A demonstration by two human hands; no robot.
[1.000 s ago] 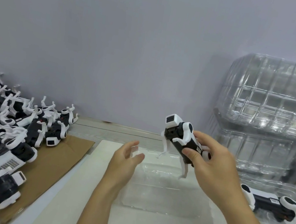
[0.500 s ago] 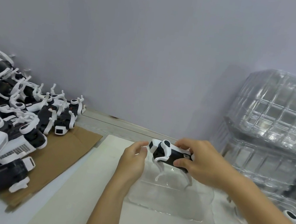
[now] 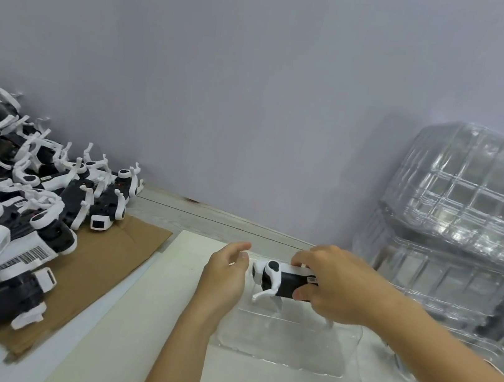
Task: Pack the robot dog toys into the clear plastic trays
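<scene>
Head view shows the right hand (image 3: 337,288) gripping a robot dog toy (image 3: 283,281) legs-down just above the clear tray (image 3: 284,339), left hand (image 3: 224,276) relaxed and empty beside its head; best lowered level, legs aligned with the recess.

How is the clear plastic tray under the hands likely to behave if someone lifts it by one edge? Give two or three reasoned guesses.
The clear plastic tray looks thin-walled and see-through, so it is probably light and would flex when lifted by one edge. Its glossy surface suggests it could slide easily on the white sheet. Empty, it might shift under a push from the robot dog toy.
</scene>
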